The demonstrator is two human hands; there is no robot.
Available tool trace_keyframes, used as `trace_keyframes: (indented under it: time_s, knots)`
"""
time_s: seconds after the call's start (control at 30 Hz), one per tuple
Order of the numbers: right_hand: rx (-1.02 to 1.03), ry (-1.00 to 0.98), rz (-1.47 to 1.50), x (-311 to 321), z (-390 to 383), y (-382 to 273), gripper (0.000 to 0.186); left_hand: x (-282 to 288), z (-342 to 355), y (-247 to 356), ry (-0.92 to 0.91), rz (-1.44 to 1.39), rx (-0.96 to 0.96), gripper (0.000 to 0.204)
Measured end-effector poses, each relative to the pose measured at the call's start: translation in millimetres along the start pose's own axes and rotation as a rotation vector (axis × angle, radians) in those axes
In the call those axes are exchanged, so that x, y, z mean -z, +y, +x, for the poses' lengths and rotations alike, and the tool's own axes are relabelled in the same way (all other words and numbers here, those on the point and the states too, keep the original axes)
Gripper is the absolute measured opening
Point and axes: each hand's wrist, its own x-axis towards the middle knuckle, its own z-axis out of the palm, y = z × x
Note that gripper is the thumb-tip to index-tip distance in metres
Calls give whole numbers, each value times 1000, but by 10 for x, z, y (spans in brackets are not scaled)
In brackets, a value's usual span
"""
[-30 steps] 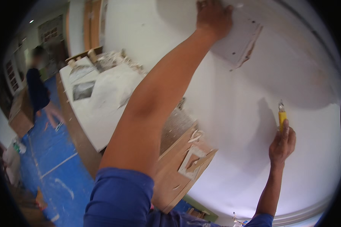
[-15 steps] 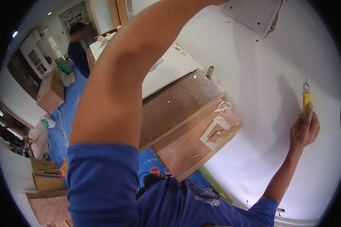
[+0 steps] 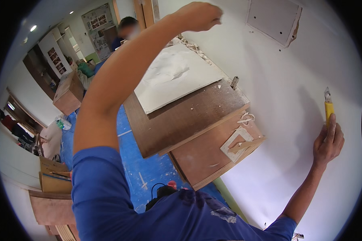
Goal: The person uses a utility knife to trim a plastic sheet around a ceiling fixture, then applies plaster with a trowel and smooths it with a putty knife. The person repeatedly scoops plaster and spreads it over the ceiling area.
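In my right hand is a yellow-handled utility knife, its blade pointing up beside the white wall. My left hand is raised over the far end of a white board, fingers curled together. Whatever may be in those fingers is hidden. Right of that hand, apart from it, a pale square panel with dark screw spots and a ragged right edge sits in the wall. The white board, smeared with plaster, lies on a brown wooden bench top.
Below the bench top, a wooden surface bears a white rectangular frame and a wood offcut. A metal bracket stands at the bench edge. Blue sheeting covers the floor. Another person is behind my left arm.
My left hand has come away from beside the wall panel, moving left and down into full view. My right hand keeps its hold on the knife, nearly still. The view has shifted slightly.
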Motion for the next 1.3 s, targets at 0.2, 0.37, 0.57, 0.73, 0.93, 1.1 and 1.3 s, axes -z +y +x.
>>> trace_keyframes:
  time_s: [0.2, 0.37, 0.57, 0.73, 0.93, 1.1, 1.3]
  knots:
    - [35, -3, 54, 37, 41, 18, 49, -541, -1230, -784, 353, 149, 253, 38]
    - [11, -159, 322, 113, 228, -191, 46, -957, -2342, -1403, -79, -45, 976, 56]
    - [-43, -533, 1047, 7, 448, -1670, 46, -1298, -2575, -1207, -165, -146, 1245, 60]
    - [-113, -732, 1345, -325, 474, -2357, 36, -1403, -2511, -1423, 207, -108, 1178, 35]
    - [-198, -708, 1309, -411, 377, -2585, 34, -1656, -2341, -2146, 130, 15, 931, 32]
    - [-278, -593, 1227, -416, 152, -2657, 33, -1890, -2297, -2549, -48, 142, 560, 42]
    - [-369, -566, 1217, -383, 78, -2622, 34, -1954, -2373, -2681, -225, 169, 544, 52]
